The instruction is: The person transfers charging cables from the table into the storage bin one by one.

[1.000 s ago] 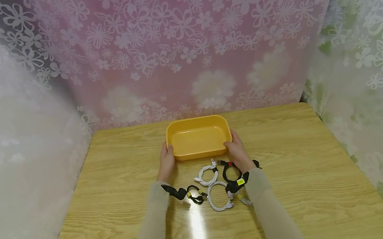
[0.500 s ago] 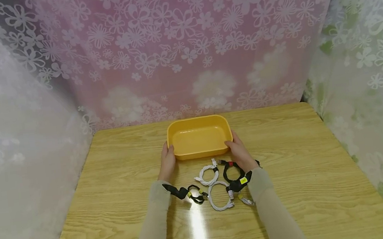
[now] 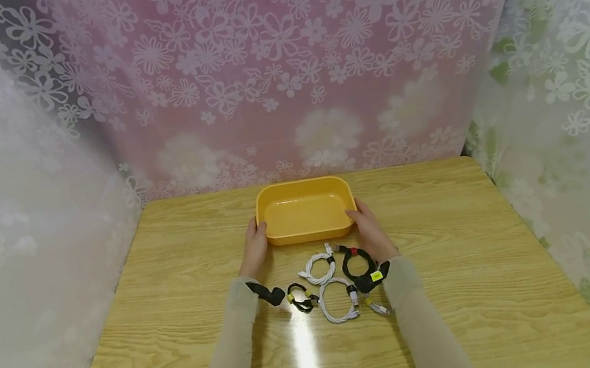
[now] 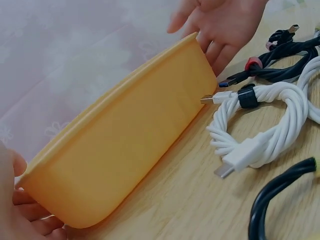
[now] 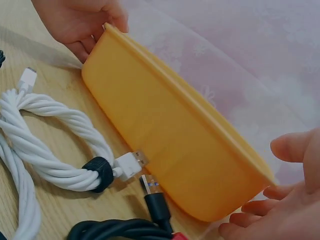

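Note:
A yellow rectangular plastic basin (image 3: 309, 236) stands near the back of the wooden table, with nothing inside. My left hand (image 3: 254, 250) grips its left end, thumb at the rim and fingers against the outer wall. At the other end is my right hand (image 3: 374, 237); in the right wrist view its thumb (image 5: 290, 147) is raised off the rim while the fingers touch the end wall. Just in front of the basin lie a coiled white cable (image 4: 285, 145) with a black strap and a coiled black cable (image 3: 346, 265) with a red tie.
Closer to me are a larger white cable coil (image 3: 325, 311), a small black cable with yellow ties (image 3: 292, 290) and a grey-white cable (image 3: 377, 307) by the right sleeve. Floral curtains (image 3: 284, 88) hang behind and along both sides of the table (image 3: 179, 318).
The basin stays almost in place. My right thumb has shifted up off the basin's rim, and the right hand has turned slightly outward. The left hand keeps its hold.

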The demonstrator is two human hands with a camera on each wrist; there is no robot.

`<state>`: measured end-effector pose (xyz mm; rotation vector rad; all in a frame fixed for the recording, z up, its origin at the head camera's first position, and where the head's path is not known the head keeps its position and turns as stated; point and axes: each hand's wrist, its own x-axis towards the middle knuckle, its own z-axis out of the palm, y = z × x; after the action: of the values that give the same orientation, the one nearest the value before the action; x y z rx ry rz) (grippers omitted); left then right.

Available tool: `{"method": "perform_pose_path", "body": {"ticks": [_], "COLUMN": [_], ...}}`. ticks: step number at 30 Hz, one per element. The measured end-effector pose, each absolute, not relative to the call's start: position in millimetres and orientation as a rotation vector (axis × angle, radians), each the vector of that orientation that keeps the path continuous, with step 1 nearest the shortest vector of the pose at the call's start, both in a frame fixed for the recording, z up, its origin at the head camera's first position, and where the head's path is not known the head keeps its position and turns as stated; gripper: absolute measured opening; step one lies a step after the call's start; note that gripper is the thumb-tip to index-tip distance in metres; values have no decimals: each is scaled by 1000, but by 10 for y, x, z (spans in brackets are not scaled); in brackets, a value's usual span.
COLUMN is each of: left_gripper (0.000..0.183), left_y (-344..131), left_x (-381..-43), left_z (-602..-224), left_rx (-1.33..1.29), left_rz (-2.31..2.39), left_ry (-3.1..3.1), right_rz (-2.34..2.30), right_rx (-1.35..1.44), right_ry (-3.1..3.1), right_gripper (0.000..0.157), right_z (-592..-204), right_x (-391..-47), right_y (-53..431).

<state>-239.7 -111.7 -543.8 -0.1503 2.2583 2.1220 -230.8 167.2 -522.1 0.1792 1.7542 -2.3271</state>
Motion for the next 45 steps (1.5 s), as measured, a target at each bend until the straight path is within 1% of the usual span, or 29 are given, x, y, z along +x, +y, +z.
{"method": "perform_pose_path", "body": {"ticks": [7, 10, 13, 17, 21, 28, 35, 42, 45], "left_gripper": [50, 52, 53, 54, 55, 56, 54, 39, 37], "left_y": [-1177, -1224, -1275, -1347, -1404, -1472, -1507, -1466, -1443], "left_x": [-2412, -2412, -2421, -2458, -2510, -2605, -2664, -2692, -2703], "left_z": [-5348, -5312, -5271, -5203, -5155, -5131, -5143, -5180, -5192], "left_rx": [-147, -120, -88, 30, 186, 422, 567, 543, 520], "left_rz": [2100, 1999, 1867, 1664, 1469, 983, 487, 338, 324], "left_ry": [2285, 2358, 2445, 2596, 2721, 2982, 3172, 3190, 3174], "right_rz": [-2251, -2154, -2079, -1984, -1930, -1933, -1897, -1706, -1621], "right_rx": [218, 247, 263, 278, 255, 180, 118, -20, -43], "right_ry": [1841, 1900, 1965, 2084, 2189, 2274, 2367, 2554, 2623], "right_gripper": [67, 70, 72, 75, 77, 74, 70, 60, 59], "right_z": [-5103, -4944, -4879, -4904, -4848, -4786, -4836, -5016, -5101], "right_x": [-2279, -2224, -2177, -2119, -2018, -1813, -1635, -1552, -1524], "right_y": [1723, 1742, 1775, 1817, 1820, 1790, 1825, 1855, 1857]}}
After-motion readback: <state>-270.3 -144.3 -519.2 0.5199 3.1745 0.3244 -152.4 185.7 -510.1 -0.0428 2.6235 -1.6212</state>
